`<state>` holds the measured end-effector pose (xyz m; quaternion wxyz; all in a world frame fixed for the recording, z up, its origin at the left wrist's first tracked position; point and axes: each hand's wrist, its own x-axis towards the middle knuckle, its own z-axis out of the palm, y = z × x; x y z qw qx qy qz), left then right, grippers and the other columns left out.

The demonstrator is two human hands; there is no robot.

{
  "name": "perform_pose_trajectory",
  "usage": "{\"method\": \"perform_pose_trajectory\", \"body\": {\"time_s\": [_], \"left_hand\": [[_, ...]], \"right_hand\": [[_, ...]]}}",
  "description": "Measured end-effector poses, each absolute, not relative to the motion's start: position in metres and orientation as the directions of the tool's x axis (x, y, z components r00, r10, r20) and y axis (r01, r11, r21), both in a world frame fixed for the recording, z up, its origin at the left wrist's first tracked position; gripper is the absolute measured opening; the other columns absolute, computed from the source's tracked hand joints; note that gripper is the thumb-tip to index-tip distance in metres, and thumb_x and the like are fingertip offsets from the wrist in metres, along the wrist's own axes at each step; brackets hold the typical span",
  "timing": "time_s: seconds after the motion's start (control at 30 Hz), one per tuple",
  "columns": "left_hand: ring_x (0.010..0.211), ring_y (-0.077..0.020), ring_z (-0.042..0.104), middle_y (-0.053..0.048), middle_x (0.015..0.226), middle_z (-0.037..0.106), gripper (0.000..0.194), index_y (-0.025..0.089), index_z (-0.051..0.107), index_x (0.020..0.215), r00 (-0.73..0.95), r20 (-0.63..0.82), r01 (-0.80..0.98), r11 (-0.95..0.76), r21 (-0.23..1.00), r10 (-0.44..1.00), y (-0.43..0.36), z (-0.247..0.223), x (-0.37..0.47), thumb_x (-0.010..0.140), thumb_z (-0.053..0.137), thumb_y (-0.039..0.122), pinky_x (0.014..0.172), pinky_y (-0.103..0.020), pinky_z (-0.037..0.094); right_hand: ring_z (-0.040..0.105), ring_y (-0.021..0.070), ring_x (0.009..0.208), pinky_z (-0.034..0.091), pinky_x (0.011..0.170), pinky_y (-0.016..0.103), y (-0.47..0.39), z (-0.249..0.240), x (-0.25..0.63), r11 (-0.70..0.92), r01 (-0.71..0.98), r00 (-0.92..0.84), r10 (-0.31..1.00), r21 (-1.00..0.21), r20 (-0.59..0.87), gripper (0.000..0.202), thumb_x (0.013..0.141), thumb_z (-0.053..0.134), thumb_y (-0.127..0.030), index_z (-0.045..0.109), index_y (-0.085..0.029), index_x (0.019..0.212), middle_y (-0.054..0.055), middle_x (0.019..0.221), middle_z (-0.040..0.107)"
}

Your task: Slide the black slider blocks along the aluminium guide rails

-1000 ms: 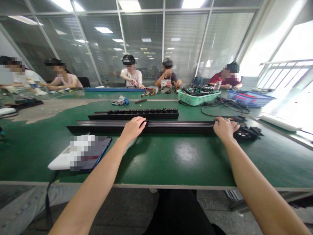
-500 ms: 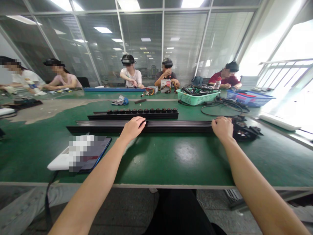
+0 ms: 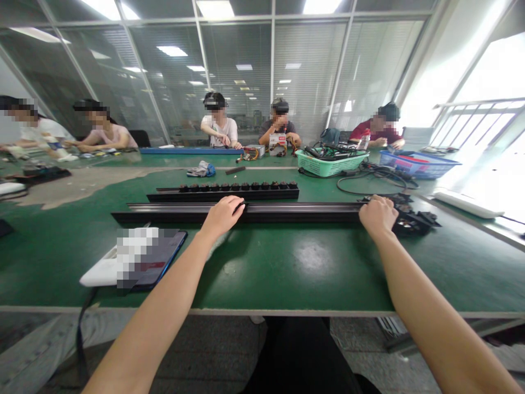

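Note:
A long black metal rail (image 3: pixel 303 212) lies across the green table in front of me, its channel facing up. My left hand (image 3: pixel 225 214) is closed over the rail's middle, thumb and fingers at its upper edge, with a small dark shape between them. At the rail's right end is my right hand (image 3: pixel 378 214), fingers curled in; what they hold, if anything, is hidden. Just beyond that hand sits a pile of black parts (image 3: pixel 416 221), partly covered by it. Behind the long rail, a shorter black rail (image 3: pixel 221 194) carries a row of several small round black pieces.
A phone (image 3: pixel 164 254) and a white device (image 3: pixel 102 268) lie at the left front. Farther back are a blue-grey glove (image 3: pixel 202 168), a green basket (image 3: pixel 334 162) of cables, a blue basket (image 3: pixel 422 164) and loose black cable (image 3: pixel 369 180). Several people sit across the table.
My right hand has slid slightly right along the rail, toward the pile of black parts. My left hand and the rail have stayed in place.

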<state>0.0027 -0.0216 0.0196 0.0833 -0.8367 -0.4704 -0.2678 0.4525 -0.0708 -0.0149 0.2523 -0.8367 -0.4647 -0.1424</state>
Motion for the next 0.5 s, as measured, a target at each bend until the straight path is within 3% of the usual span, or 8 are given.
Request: {"method": "perform_pose_trajectory", "body": {"time_s": [0.2,0.3,0.5], "left_hand": [[0.126,-0.0263,0.062,-0.010,0.134,0.069,0.038,0.017,0.069,0.128,0.415,0.527,0.831,-0.545,0.112,0.742,-0.0224,0.0205,0.0026,0.104,0.045,0.034,0.108,-0.040,0.052],[0.126,-0.0266,0.062,-0.010,0.134,0.069,0.038,0.017,0.069,0.127,0.418,0.530,0.829,-0.548,0.109,0.738,-0.0219,0.0202,0.0023,0.104,0.045,0.034,0.108,-0.041,0.052],[0.126,-0.0264,0.062,-0.010,0.133,0.069,0.038,0.018,0.070,0.127,0.419,0.529,0.829,-0.548,0.109,0.738,-0.0198,0.0188,0.0017,0.104,0.045,0.035,0.106,-0.041,0.053]], "right_hand": [[0.042,0.0410,0.129,0.040,0.105,0.055,-0.0698,-0.0143,0.4505,-0.499,0.809,0.587,0.676,-0.309,0.446,0.045,0.093,0.041,-0.030,0.073,-0.002,0.109,0.027,0.143,0.050],[0.041,0.0416,0.129,0.037,0.108,0.060,-0.0683,-0.0144,0.4513,-0.535,0.782,0.623,0.666,-0.320,0.410,0.046,0.094,0.042,-0.032,0.073,-0.003,0.110,0.027,0.141,0.051],[0.039,0.0405,0.136,0.022,0.121,0.059,-0.0626,-0.0188,0.4529,-0.582,0.739,0.673,0.613,-0.339,0.414,0.045,0.091,0.046,-0.030,0.071,0.000,0.113,0.029,0.144,0.048]]}}
